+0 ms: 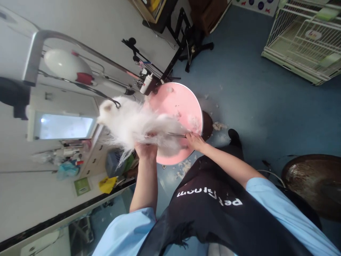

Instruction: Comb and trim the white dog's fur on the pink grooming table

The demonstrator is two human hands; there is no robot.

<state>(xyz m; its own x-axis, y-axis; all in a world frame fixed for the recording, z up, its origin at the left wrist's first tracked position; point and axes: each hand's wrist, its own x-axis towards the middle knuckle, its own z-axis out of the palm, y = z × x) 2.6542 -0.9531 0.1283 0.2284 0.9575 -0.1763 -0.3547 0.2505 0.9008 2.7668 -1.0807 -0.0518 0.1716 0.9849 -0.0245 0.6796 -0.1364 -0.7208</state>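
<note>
A small white fluffy dog (130, 122) stands on a round pink table (183, 103), tethered by a dark loop at its neck to a metal arm (80, 44). My left hand (146, 149) grips the long fur on the dog's underside. My right hand (194, 140) holds thin metal scissors (173, 134) whose blades point into the fur toward my left hand. I wear a black apron (218, 213) over light blue sleeves.
Tufts of cut fur (183, 169) lie on the blue floor and on the table. A white wire cage (303, 39) stands at the upper right. A dark round stool (314, 185) is at the right. A black stand (186, 39) and a spray bottle (146, 84) are beyond the table.
</note>
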